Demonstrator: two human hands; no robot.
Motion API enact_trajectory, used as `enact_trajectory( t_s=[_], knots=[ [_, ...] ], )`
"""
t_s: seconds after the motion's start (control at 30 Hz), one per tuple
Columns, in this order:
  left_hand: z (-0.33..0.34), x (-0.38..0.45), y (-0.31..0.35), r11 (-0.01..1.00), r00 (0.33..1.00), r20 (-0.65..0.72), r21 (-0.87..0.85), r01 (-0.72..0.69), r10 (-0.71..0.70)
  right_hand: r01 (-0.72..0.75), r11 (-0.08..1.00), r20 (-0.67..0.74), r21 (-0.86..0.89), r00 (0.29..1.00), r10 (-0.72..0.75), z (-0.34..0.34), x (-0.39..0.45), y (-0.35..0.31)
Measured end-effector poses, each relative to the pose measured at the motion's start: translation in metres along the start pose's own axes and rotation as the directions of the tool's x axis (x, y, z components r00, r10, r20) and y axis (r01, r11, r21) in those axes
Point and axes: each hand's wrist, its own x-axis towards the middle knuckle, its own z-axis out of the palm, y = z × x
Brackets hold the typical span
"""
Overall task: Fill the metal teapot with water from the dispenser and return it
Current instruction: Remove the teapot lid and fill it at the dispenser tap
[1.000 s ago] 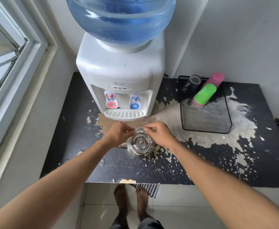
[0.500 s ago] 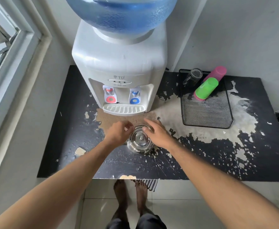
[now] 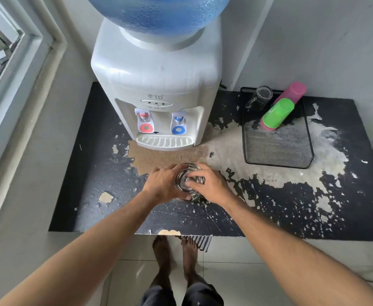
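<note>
Window (image 3: 2, 62) at far left; no bearing on the work. The table (image 3: 97, 177) is black, its coating flaked away in wide pale patches.

Left hand (image 3: 162, 185): fingers curled against the left flank of the teapot (image 3: 188, 184), steadying the body. How firmly it bears cannot be told.

The teapot stands upright on the table, just in front of the dispenser (image 3: 156, 85) and below its drip tray (image 3: 164, 141). Its lid (image 3: 186, 181) appears seated.

Right hand (image 3: 212, 186): fingertips drawn together over the lid's centre, apparently pinching the knob, which is itself hidden under the fingers.

Judgement: the step in hand is removal of the lid before filling. To do it well, the left hand should hold the body down while the right lifts the lid straight up, without tilt, so the pot does not skid on the flaked surface. The lid should then be set on a bare part of the table, within reach.

The red tap (image 3: 146, 123) sits left of the blue tap (image 3: 177, 125). Red probably means hot; the choice merits a check before pressing. The opening should be centred under the spout and the pot supported from below as weight builds.

At right, a mesh tray (image 3: 278, 149) holds a glass mug (image 3: 259, 99), a green cup (image 3: 278, 113) and a pink cup (image 3: 291, 93), well apart from the work.
</note>
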Motion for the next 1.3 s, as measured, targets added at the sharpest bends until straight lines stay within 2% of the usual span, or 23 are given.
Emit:
enact_trajectory(
  t_s=[0.2,0.9,1.1,1.2,1.3],
  knots=[
    [0.001,-0.003,0.000,1.000,0.999,-0.036,-0.023,-0.007,0.006,0.144,0.962,0.022,-0.232,0.990,-0.143,0.012,-0.004,0.003],
    [0.004,-0.007,0.001,0.996,0.997,-0.080,-0.084,0.002,-0.008,0.141,0.951,0.027,-0.275,0.990,-0.139,0.015,0.002,0.008],
    [0.005,-0.010,-0.002,0.993,0.997,-0.073,-0.119,0.000,-0.009,0.235,0.814,0.066,-0.531,0.969,-0.237,0.012,0.010,0.004],
    [0.007,-0.010,-0.003,0.994,0.997,-0.070,-0.112,0.003,-0.011,0.313,0.749,0.147,-0.585,0.948,-0.281,0.008,0.018,0.004],
    [0.009,-0.008,-0.007,0.992,0.999,-0.047,-0.122,0.008,-0.014,0.335,0.743,0.217,-0.579,0.942,-0.256,0.004,0.024,0.007]
  ],
)
